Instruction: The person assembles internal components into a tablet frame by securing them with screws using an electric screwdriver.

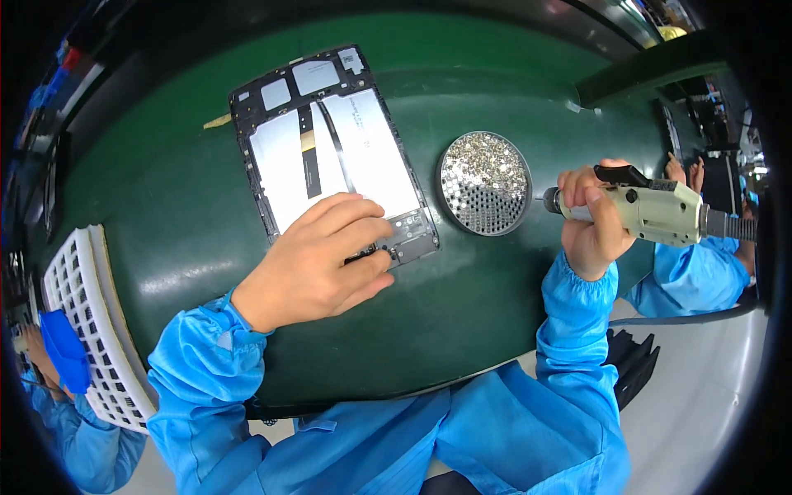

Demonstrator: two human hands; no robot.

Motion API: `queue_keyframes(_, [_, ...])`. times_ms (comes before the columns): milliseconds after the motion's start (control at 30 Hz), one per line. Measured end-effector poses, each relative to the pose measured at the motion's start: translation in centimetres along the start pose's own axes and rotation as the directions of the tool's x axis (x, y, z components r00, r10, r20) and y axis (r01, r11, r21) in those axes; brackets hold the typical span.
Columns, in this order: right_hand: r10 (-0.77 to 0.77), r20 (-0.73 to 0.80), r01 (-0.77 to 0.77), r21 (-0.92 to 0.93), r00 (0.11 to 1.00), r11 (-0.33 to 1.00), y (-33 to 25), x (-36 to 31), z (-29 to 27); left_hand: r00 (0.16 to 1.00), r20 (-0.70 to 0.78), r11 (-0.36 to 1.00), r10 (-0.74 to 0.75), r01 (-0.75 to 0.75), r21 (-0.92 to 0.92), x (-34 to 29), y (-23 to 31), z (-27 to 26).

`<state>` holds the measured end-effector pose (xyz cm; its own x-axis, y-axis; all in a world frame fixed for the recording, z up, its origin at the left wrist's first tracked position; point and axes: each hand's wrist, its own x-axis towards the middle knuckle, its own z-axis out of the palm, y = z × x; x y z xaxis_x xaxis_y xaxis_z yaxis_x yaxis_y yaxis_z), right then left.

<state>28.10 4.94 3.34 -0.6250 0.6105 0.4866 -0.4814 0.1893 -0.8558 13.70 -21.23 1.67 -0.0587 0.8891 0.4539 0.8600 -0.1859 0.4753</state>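
An opened tablet (363,140) lies on the green bench, its silver battery and black frame exposed. Across its near end rests my left hand (322,260), fingers spread and lying over the lower edge; part of the tablet is hidden beneath it. My right hand (594,210) is wrapped round a pale electric screwdriver (664,213) with a black lever, held level with its bit pointing left. Between tablet and screwdriver stands a round grey dish (446,206) of small silver screws (483,169), many upright in a perforated plate. The bit is just right of the dish's rim, apart from it.
A white grid tray (82,313) stands at the left edge, with a blue piece (64,351) against it. Other people in blue sleeves (697,276) work at both sides. A raised dark green bar (652,70) crosses the far right. Green bench top (388,338) lies nearest me.
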Motion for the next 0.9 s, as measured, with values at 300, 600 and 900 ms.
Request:
queue_keyframes(300, [0.006,-0.050,-0.010,-0.066,0.999,0.998,-0.1,0.2,-1.2,0.988,0.082,0.948,-0.134,0.104,0.302,0.5,1.4,0.0])
queue_keyframes(600, [0.003,-0.139,-0.012,-0.070,0.990,0.997,0.1,1.1,-1.8,0.938,-0.208,0.696,-0.276,0.344,0.630,5.4,-12.9,-4.0])
queue_keyframes(900, [0.047,-0.159,-0.076,-0.181,0.986,0.980,0.9,0.7,-3.4,0.954,-0.103,0.822,-0.281,0.295,0.488,3.9,-7.2,2.6])
